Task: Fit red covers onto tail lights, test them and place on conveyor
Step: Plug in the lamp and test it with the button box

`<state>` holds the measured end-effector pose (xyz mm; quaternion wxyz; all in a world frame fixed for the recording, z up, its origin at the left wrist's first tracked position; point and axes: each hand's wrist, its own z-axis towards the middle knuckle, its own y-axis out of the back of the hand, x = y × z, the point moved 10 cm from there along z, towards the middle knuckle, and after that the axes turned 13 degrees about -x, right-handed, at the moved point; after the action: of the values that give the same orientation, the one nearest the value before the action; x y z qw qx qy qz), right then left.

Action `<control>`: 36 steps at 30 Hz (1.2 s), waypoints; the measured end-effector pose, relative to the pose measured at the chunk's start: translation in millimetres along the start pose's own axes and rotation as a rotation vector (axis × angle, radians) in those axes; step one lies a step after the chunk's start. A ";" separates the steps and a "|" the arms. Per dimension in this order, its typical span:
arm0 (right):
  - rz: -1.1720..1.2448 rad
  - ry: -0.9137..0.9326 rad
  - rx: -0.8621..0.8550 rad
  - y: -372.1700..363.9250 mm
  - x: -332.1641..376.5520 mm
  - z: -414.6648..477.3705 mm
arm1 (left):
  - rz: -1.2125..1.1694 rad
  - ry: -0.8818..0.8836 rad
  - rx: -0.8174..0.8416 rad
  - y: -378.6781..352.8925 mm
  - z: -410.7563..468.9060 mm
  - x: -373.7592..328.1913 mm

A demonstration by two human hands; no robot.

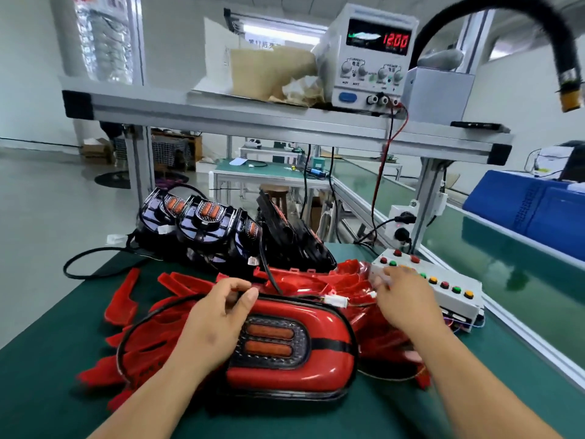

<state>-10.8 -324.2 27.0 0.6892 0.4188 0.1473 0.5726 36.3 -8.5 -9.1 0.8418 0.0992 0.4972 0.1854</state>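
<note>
Green matting covers the counter [50,337], and nearest on it lies a tail light [285,370] with its glossy red cover fitted. It is an oval red shell with a black band across it and a dark central lens holding two orange bars. A black cable loops around its left side. The left hand [215,318] grips the light's upper left edge, fingers curled over the rim. The right hand [405,302] is apart from it, reaching toward the near end of a white button box [449,296]; its fingers are blurred, so I cannot tell whether they hold anything. A white connector [335,301] lies between the two hands, just behind the light. Loose red covers [142,343] are heaped under and around the light. Behind them stand several bare black tail lights [202,223], orange bars showing. To the right runs a green conveyor [506,264], with a blue crate [531,207] beyond it, contents hidden. Overhead, an aluminium shelf [253,112] carries an open cardboard box [272,71] with crumpled paper in it and a power supply [370,58] reading 12.00.
</note>
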 end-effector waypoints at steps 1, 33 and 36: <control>-0.057 -0.016 0.044 -6.9 -5.3 7.6 | -0.009 -0.001 -0.006 -0.1 -0.1 0.9; -0.311 -0.037 0.284 -85.6 -27.2 39.9 | -0.089 0.067 -0.084 4.5 1.8 13.1; -0.293 0.003 0.306 -87.5 -23.5 37.7 | -0.067 0.068 -0.085 3.9 3.0 15.7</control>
<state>66.2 -360.5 -22.0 0.6931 0.4919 0.2930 0.4379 45.0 1.5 -18.9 0.8337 0.0401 0.5200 0.1813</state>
